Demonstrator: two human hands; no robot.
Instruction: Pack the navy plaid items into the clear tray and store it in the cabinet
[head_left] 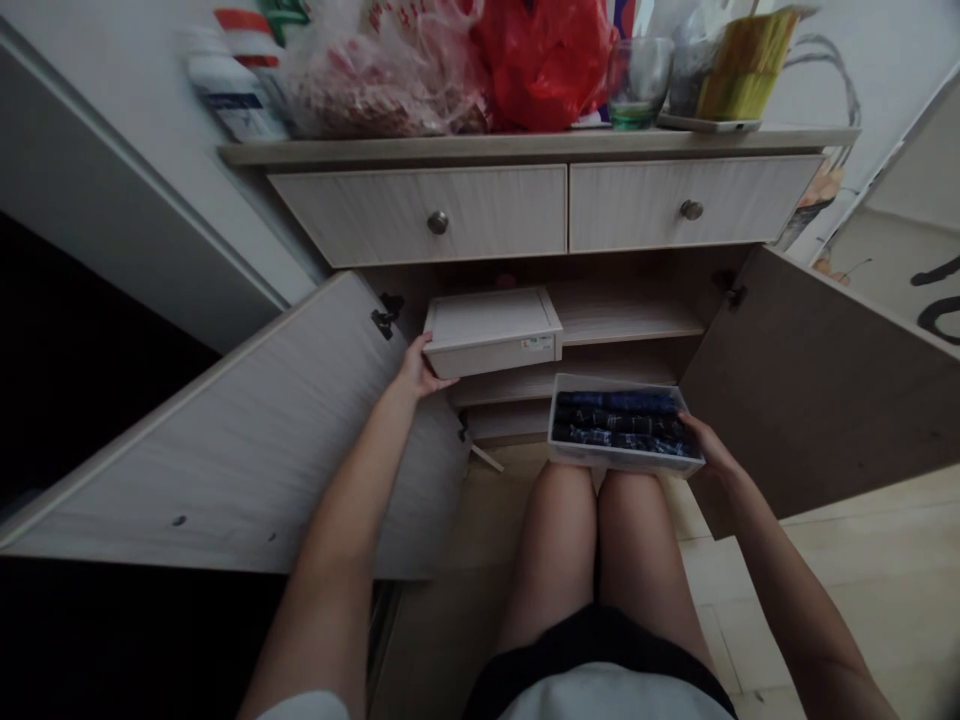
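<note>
My left hand (424, 368) grips the front left corner of a pale, flat box (491, 325) with a small label on its front. The box is at the upper shelf of the open cabinet, its front jutting out over the shelf edge. My right hand (706, 443) holds the right end of a clear plastic bin (626, 457), which rests over my knees. Inside the bin lie several dark, rolled plaid cloths (619, 420). My right fingers curl over the bin's rim; the thumb is partly hidden.
Both cabinet doors, left (247, 430) and right (825, 380), stand swung outward beside me. Two drawers with round knobs (438, 222) sit above the shelves (630, 312). On the cabinet top (525, 147) are bottles, a red plastic bag (544, 65), a glass (637, 85) and a yellow pouch (750, 65).
</note>
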